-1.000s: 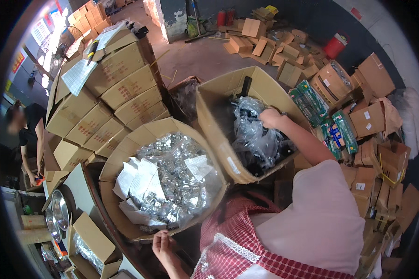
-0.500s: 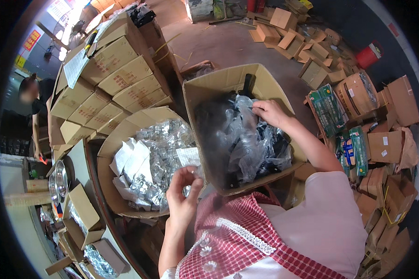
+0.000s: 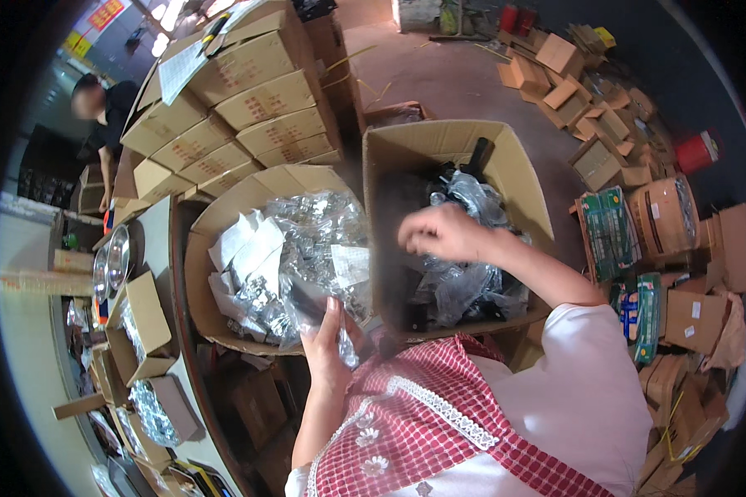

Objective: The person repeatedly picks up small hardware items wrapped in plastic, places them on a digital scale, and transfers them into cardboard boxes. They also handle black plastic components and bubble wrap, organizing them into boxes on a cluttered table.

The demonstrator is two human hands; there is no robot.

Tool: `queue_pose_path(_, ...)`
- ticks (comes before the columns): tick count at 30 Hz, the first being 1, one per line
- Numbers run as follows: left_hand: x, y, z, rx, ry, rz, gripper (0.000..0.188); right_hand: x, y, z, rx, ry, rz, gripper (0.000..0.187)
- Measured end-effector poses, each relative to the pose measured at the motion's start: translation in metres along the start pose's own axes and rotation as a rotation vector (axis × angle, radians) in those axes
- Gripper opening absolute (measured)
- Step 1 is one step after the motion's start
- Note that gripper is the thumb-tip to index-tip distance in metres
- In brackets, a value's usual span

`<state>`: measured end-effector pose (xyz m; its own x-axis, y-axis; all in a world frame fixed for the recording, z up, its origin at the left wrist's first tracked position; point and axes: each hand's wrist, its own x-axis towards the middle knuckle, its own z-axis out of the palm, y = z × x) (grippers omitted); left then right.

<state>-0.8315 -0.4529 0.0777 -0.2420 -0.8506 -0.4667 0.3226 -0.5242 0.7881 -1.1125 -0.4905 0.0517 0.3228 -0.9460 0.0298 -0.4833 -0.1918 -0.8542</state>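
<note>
My left hand (image 3: 330,344) is closed around a clear plastic bag (image 3: 306,310) with something dark inside, its exact kind unclear. The bag overlaps the near edge of a round-cornered carton (image 3: 199,294), which is full of small shiny metal parts in clear bags (image 3: 311,219) and white paper sheets (image 3: 259,255). Over the deeper cardboard box (image 3: 515,153) on the right hovers my right hand (image 3: 439,232), slightly blurred, its fingers loosely bent and apart with nothing visible in them. Beneath it lie crumpled clear plastic bags (image 3: 456,298) and black pieces.
Sealed cartons (image 3: 282,112) are stacked beyond the left carton. A table (image 3: 164,240) with metal bowls and open boxes runs along the left, where another person (image 3: 112,116) stands. Empty cartons (image 3: 593,108) pile up at far right, near a red bucket (image 3: 696,151) and green packages (image 3: 609,228).
My left hand, holding nothing visible before, now grips the bag with the dark item. My right hand has left the plastic bags and moved leftward. The whole view has shifted slightly.
</note>
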Motion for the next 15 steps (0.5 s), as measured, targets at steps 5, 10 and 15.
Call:
queue_pose_path(5, -0.011, -0.018, -0.029, -0.074, 0.09, -0.028, 0.014, -0.007, 0.021, 0.09, -0.655, -0.761, -0.23, 0.035)
queue_pose_path(10, -0.018, -0.028, -0.047, -0.187, 0.252, 0.009, 0.015, 0.008, 0.066, 0.124, -0.41, -0.913, -0.202, 0.053)
queue_pose_path(15, -0.036, -0.036, -0.053, -0.151, 0.331, -0.003, 0.011, 0.047, 0.083, 0.101, -0.564, -1.418, 0.366, 0.031)
